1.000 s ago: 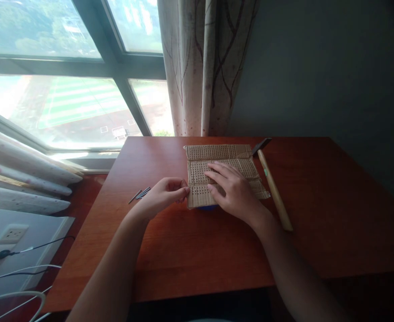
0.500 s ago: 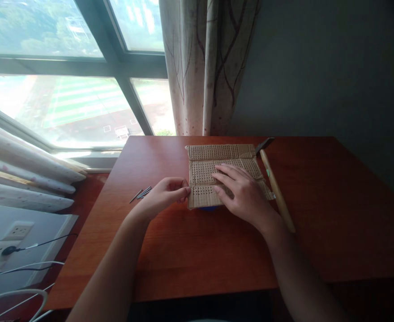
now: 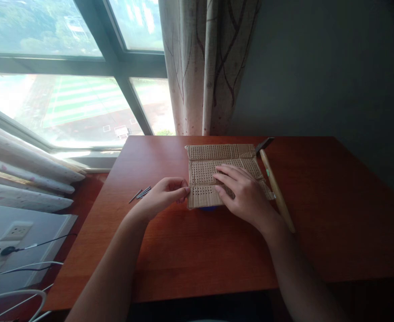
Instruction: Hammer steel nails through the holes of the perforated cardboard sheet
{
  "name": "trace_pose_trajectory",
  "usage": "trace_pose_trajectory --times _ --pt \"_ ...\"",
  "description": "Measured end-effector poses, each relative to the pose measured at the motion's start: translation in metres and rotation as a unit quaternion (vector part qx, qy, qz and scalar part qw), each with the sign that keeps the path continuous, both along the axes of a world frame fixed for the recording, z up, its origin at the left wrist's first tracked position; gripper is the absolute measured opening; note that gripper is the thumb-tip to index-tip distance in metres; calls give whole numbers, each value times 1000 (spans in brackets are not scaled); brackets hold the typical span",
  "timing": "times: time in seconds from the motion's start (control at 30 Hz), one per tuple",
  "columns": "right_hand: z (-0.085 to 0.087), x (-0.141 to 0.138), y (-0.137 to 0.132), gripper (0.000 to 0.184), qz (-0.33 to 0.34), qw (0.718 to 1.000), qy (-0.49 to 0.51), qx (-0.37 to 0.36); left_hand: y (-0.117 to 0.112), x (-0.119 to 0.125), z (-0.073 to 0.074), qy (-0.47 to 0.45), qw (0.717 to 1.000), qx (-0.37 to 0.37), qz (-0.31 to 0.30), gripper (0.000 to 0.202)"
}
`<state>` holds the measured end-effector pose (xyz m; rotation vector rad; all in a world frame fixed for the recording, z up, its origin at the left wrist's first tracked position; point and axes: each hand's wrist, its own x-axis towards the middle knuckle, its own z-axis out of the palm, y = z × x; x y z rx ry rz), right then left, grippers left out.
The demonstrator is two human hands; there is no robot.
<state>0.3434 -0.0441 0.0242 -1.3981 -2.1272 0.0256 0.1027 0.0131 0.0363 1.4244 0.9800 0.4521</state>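
A brown cardboard sheet (image 3: 213, 166) full of small punched holes lies on the red-brown wooden table (image 3: 197, 250), with something blue just showing under its near edge. My right hand (image 3: 242, 192) lies flat on the cardboard, fingers stretched out. My left hand (image 3: 165, 193) is curled at the sheet's left edge, fingertips pinched together against it; what they hold, if anything, I cannot make out. Several nails (image 3: 141, 193) lie on the table just left of my left hand. A wooden-handled hammer (image 3: 275, 188) lies right of the cardboard, head at the far end.
A window (image 3: 69, 76) and a patterned curtain (image 3: 203, 67) stand behind the table, with a dark wall to the right. At the lower left are a white power strip (image 3: 5, 243) and cables (image 3: 22, 268).
My right hand slid slightly right and nearer on the cardboard, and the view shifted a little. My left hand has stayed at the sheet's left edge.
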Motion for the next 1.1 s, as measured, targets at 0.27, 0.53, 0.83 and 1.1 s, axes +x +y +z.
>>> trace_pose_trajectory --times 0.27,0.53,0.83,1.1 --pt "0 0 0 28 -2 1000 2 0 1 0 -3 -5 1000 -1 2 35" --pt "0 1 1 28 4 1000 8 6 2 -3 -4 2 998 41 47 38" --pt "-1 2 0 28 5 1000 8 2 5 -4 -6 -3 981 131 146 33" --pt "-1 3 2 30 11 1000 13 -7 7 -68 -10 225 882 289 297 31"
